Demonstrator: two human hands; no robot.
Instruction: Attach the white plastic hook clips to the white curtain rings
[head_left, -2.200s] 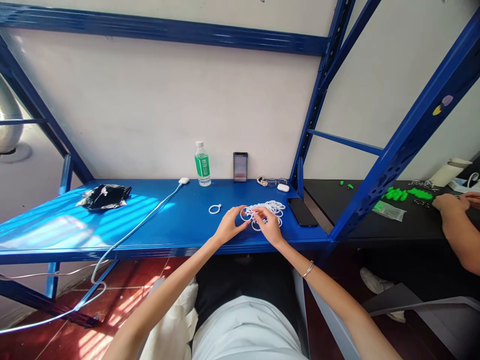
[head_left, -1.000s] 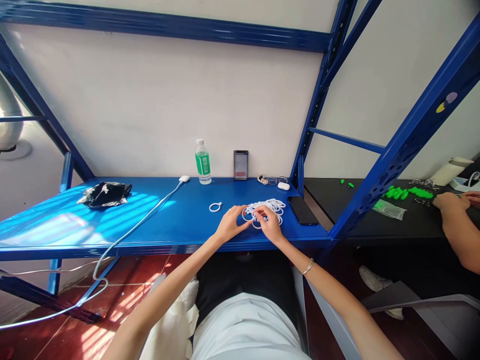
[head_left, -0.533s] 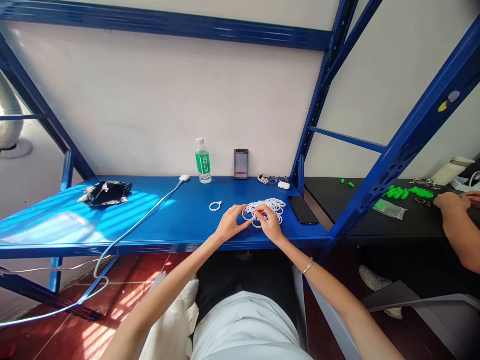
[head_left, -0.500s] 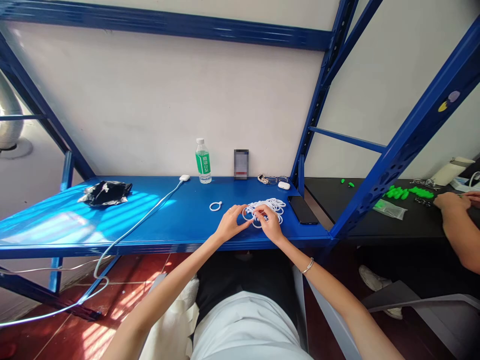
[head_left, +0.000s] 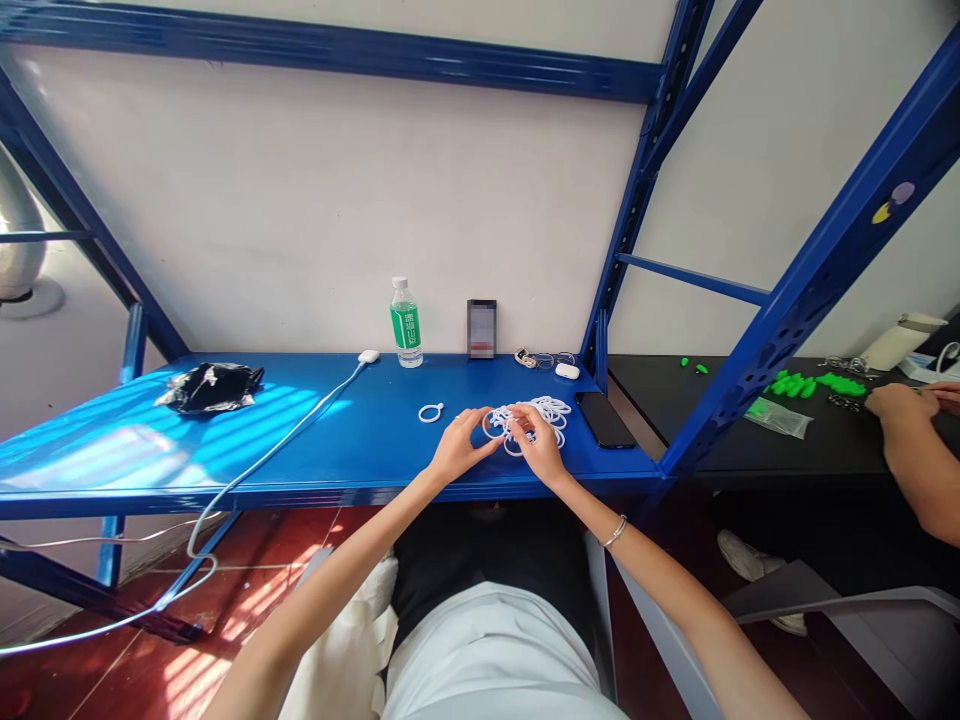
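Note:
Both hands work at the near edge of the blue table. My left hand pinches a white ring between thumb and fingers, at the left of a loose pile of white rings. Bent over that same ring is my right hand, its fingertips closed close to the left hand's; the exact point of contact is too small to make out. The pile lies behind and to the right of the right hand, partly covered by it. One single white ring with a small knob lies apart, behind the left hand.
A black phone lies right of the pile. Behind stand a bottle and an upright phone, near an earbud case. At left are a white cable and a black plastic bag. A co-worker's hands are at right.
My right fingers have shifted slightly at the ring. The left hand keeps its pinch, and the pile and the single ring stay where they were.

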